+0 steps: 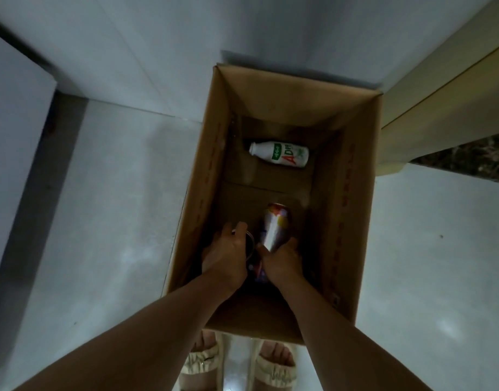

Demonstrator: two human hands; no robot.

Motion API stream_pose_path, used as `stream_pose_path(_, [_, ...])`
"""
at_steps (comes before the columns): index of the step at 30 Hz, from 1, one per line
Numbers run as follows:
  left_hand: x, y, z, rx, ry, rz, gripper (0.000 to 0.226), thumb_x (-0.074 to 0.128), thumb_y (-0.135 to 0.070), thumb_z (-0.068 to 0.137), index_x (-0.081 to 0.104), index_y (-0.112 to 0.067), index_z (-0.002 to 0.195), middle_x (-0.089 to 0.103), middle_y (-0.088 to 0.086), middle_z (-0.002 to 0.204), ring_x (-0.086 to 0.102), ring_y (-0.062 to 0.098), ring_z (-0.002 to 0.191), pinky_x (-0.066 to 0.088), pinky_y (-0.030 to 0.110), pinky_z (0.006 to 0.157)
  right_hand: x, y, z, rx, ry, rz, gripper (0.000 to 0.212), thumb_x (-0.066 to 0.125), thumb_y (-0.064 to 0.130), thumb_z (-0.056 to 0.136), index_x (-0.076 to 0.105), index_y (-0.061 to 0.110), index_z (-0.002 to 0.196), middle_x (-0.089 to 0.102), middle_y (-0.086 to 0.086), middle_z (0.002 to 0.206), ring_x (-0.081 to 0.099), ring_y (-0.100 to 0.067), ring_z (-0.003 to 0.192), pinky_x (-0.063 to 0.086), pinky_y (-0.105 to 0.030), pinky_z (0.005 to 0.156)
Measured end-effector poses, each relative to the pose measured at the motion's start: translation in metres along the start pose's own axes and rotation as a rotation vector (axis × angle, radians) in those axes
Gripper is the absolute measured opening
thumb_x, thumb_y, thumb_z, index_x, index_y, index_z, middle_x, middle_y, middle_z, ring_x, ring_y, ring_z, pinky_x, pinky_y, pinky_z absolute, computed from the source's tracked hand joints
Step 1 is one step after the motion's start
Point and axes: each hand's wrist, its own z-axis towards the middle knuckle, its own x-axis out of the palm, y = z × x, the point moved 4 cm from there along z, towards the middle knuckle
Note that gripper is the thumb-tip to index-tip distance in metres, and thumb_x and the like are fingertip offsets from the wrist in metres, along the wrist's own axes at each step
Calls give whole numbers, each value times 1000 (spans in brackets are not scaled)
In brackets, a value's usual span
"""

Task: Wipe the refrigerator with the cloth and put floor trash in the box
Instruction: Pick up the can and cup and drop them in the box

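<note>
Down inside the box point(358, 210), at six o'clock, our right hand point(282, 261) grips a light, slick, dentable can point(273, 230) by its base, our left hand point(225, 258) clasping a second can point(250, 246).

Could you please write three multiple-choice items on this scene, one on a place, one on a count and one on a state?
1. Where is the white bottle?
A. On the floor beside the box
B. At the far end of the box bottom
C. In the left hand

2. How many hands are inside the box?
A. None
B. One
C. Two

3. What state is the can in?
A. Held by the right hand
B. Lying loose on the floor
C. Standing alone outside the box

Answers:
1 B: it lies on its side on the cardboard bottom, far from the hands.
2 C: the left hand and right hand both reach in.
3 A: the right hand's fingers wrap its lower end.
</note>
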Motion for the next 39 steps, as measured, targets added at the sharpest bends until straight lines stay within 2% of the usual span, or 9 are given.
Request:
stream_pose_path(6, [-51,-13,-41,28,-23,-40,67,65,-14,81,30,-23,137,34,-1,141,44,21,123,50,35,90,-41,23,-66,-177,25,-260,53,50,31,93,34,8,138,44,-12,137,45,-29,124,39,-36,103])
stream_pose_path(9, [-96,-24,-73,44,-33,-74,71,65,-17,81,27,-23,140,34,-1,142,41,19,126,46,33,96,-70,46,-112,-178,8,-290,54,50,33,93,31,8,137,47,-13,133,51,-31,117,42,-45,99])
stream_pose_path(11, [-131,-31,-97,54,-31,-102,72,64,-18,81,24,-24,141,34,-2,143,40,19,128,43,33,99,-93,68,-150,-193,-32,-300,54,52,34,92,33,8,136,49,-13,130,52,-30,114,44,-42,97])
stream_pose_path(14, [-188,-37,-138,58,-68,-144,69,62,-19,82,26,-24,140,36,-2,141,41,19,127,42,34,99,-123,100,-211,-220,-66,-224,67,56,30,91,21,12,145,46,-12,133,50,-28,118,44,-37,98])
stream_pose_path(20, [-291,-42,-234,81,-129,-156,62,63,-19,80,32,-25,134,47,-1,128,50,18,115,47,32,89,-178,146,-342,-319,-106,-200,55,60,26,89,34,8,134,47,-11,131,50,-26,119,42,-29,92])
stream_pose_path(24, [-341,-46,-295,115,-149,-150,67,65,-24,80,29,-27,137,48,-2,128,49,17,117,47,33,93,-207,161,-412,-363,-118,-146,55,62,26,88,36,9,134,46,-10,133,54,-22,109,48,-19,79])
stream_pose_path(28, [-374,-49,-349,117,-208,-178,67,67,-26,79,31,-27,134,49,-1,126,50,18,114,48,36,93,-229,169,-467,-422,-142,-160,59,60,30,90,32,13,138,39,-10,137,48,-26,122,44,-35,99])
stream_pose_path(36, [-398,-57,-439,61,-356,-254,68,68,-30,80,30,-26,136,48,2,134,48,20,120,45,36,98,-258,159,-541,-551,-131,-221,62,60,30,89,28,13,139,35,-12,138,50,-23,114,42,-27,86])
stream_pose_path(39, [-392,-68,-478,27,-406,-278,71,68,-33,81,28,-25,140,45,2,139,45,20,125,43,35,100,-268,143,-563,-618,-94,-249,67,61,29,88,25,11,141,33,-11,139,45,-15,99,42,-24,78])
